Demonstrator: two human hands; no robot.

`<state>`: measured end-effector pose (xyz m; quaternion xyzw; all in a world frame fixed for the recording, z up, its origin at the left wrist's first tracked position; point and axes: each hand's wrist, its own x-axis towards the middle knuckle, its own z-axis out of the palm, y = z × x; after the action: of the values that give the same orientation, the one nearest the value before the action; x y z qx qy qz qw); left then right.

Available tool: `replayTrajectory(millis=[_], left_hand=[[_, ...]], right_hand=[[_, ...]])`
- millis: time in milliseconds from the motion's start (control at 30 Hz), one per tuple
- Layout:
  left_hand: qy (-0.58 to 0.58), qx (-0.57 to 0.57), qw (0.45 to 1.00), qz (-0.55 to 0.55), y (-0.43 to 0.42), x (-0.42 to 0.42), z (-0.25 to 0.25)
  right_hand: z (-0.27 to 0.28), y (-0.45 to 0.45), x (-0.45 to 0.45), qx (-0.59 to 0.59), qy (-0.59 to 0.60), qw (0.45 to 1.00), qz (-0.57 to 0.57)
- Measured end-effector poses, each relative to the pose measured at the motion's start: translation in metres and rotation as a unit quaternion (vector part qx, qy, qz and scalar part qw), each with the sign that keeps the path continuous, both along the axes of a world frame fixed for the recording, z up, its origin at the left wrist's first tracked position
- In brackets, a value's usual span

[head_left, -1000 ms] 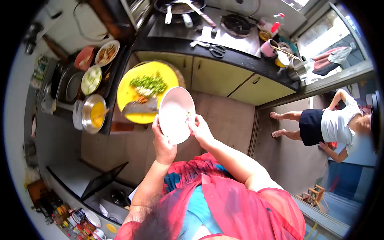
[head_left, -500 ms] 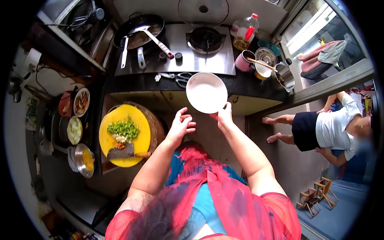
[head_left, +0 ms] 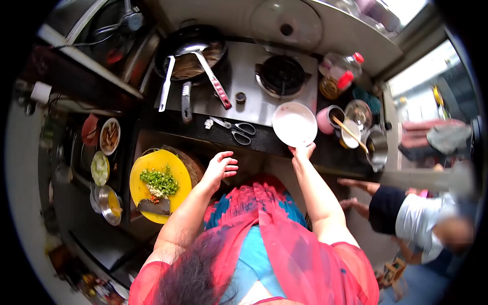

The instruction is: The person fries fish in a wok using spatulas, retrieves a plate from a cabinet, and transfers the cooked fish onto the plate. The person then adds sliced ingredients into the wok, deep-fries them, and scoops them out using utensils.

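A white bowl (head_left: pixel 295 124) is gripped at its near rim by my right hand (head_left: pixel 303 152), over the black counter edge in front of the stove. My left hand (head_left: pixel 220 170) hovers beside the chopping board with its fingers apart and nothing in them. To its left, the yellow board (head_left: pixel 179 201) carries chopped green vegetables (head_left: pixel 160 182), some minced pale and reddish bits, and a cleaver (head_left: pixel 154 206) whose handle my left forearm hides. Black-handled scissors (head_left: pixel 239 131) lie on the counter between the bowl and the stove's left part.
A wok (head_left: pixel 213 40) with two long-handled utensils stands on the stove (head_left: pixel 246 66). Oil bottles (head_left: pixel 343 76), a pink mug (head_left: pixel 325 121) and a steel pot (head_left: pixel 377 147) crowd the right. Several food bowls line the left counter. Another person (head_left: pixel 412 218) is at the right.
My right hand has carried the bowl to the right and slightly forward. My left hand stays open near the board. The camera view has shifted and tilted.
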<state>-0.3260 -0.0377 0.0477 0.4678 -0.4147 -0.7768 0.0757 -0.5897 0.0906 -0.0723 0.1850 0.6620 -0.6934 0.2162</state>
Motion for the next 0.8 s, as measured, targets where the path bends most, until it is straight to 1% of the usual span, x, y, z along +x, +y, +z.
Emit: replayTrajectory(millis=[33, 67, 100, 167, 233, 267, 300, 333, 367, 400, 433, 467, 500, 533, 567, 600, 633, 667, 700, 733, 767, 800], left_hand=[[0.002, 0.003, 1.0, 0.021, -0.005, 0.0, 0.0], [0.015, 0.002, 0.998, 0.064, -0.008, -0.001, 0.002], [0.028, 0.0, 0.994, 0.103, -0.013, -0.003, 0.004], [0.056, -0.013, 0.975, 0.214, -0.027, -0.002, 0.002], [0.076, -0.059, 0.934, 0.343, -0.047, 0.003, -0.003], [0.069, -0.093, 0.911, 0.396, -0.058, 0.005, -0.001], [0.06, -0.123, 0.892, 0.431, -0.072, 0.01, 0.001], [0.048, -0.17, 0.878, 0.445, -0.086, 0.016, 0.001], [0.035, -0.216, 0.862, 0.457, -0.102, 0.021, 0.001], [0.001, -0.271, 0.856, 0.441, -0.12, 0.025, 0.002], [-0.034, -0.325, 0.846, 0.421, -0.14, 0.028, 0.004], [-0.092, -0.401, 0.824, 0.391, -0.164, 0.032, -0.007], [-0.121, -0.399, 0.834, 0.362, -0.184, 0.034, -0.008], [-0.163, -0.392, 0.852, 0.305, -0.206, 0.035, -0.014], [-0.204, -0.384, 0.867, 0.245, -0.224, 0.036, -0.019], [-0.26, -0.421, 0.845, 0.202, -0.231, 0.032, -0.012], [-0.315, -0.455, 0.818, 0.156, -0.234, 0.027, -0.002], [-0.338, -0.446, 0.819, 0.128, -0.237, 0.023, 0.006], [-0.361, -0.455, 0.806, 0.112, -0.241, 0.022, 0.004], [-0.375, -0.465, 0.798, 0.083, -0.244, 0.021, 0.011], [-0.389, -0.474, 0.789, 0.054, -0.246, 0.021, 0.02], [-0.409, -0.518, 0.751, 0.028, -0.247, 0.022, 0.024]], right_hand=[[0.002, -0.003, -0.003, -0.003, -0.006, 1.0, 0.001], [0.002, -0.005, -0.005, -0.032, -0.005, 0.999, -0.005], [0.001, -0.006, -0.007, -0.02, -0.019, 1.0, -0.007], [-0.012, -0.007, -0.009, -0.043, -0.023, 0.998, -0.037], [-0.022, -0.003, -0.007, -0.084, -0.093, 0.992, -0.03], [-0.012, -0.005, 0.002, -0.098, -0.177, 0.979, -0.014], [-0.003, -0.008, 0.013, -0.058, -0.267, 0.962, -0.001], [0.026, -0.02, 0.027, -0.044, -0.295, 0.953, 0.057], [0.038, -0.035, 0.04, -0.058, -0.243, 0.955, 0.157], [0.059, -0.054, 0.05, -0.093, -0.157, 0.943, 0.278], [0.076, -0.081, 0.053, -0.071, -0.039, 0.917, 0.391], [0.095, -0.109, 0.06, -0.049, 0.09, 0.896, 0.433], [0.098, -0.137, 0.062, -0.054, 0.194, 0.855, 0.478], [0.108, -0.164, 0.067, -0.035, 0.245, 0.836, 0.49], [0.114, -0.19, 0.071, 0.039, 0.252, 0.816, 0.518], [0.102, -0.213, 0.072, 0.084, 0.279, 0.793, 0.535], [0.107, -0.229, 0.075, 0.134, 0.316, 0.764, 0.547], [0.104, -0.239, 0.077, 0.168, 0.354, 0.751, 0.532], [0.1, -0.25, 0.079, 0.2, 0.393, 0.735, 0.516], [0.105, -0.258, 0.076, 0.216, 0.367, 0.737, 0.526], [0.111, -0.264, 0.074, 0.217, 0.448, 0.715, 0.491], [0.117, -0.268, 0.067, 0.255, 0.46, 0.694, 0.492]])
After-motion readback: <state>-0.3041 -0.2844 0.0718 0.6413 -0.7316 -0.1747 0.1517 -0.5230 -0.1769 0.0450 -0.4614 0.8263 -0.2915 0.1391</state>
